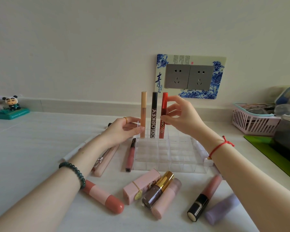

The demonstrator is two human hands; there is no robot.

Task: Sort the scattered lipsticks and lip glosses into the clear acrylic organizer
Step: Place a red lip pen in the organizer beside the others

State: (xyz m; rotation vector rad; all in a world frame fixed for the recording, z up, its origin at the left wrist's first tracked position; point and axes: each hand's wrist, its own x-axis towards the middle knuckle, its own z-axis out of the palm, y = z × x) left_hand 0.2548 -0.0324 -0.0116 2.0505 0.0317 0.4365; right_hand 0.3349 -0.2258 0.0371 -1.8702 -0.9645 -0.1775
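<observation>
Clear acrylic forms the organizer (169,153), which is set on the white counter (32,139) near the wall, its grid of compartments mostly unfilled. Three slim tubes are stood upright in its back row: a beige lip gloss (143,114), a black lip gloss (154,115) and a red lip gloss (163,114). The red tube is pinched near its upper half by the thumb and fingertips of the right hand (181,117), with its base lowered into a back compartment. The left hand (124,129) is laid against the organizer's back left corner, its fingers narrowly curled at the acrylic edge beside the beige tube; whether the wall is actually gripped cannot be told. Just left of the organizer a pink lip gloss (130,155) is laid flat, and a pale pink tube (105,160) is partly hidden under the left forearm. Nearer the camera, a coral lipstick (103,196), a pink box lipstick (141,187), a gold-capped bottle (157,190), a black-based lipstick (203,198) and a lilac tube (222,209) are scattered on the counter. A pink basket (254,122) is seen at the far right.
</observation>
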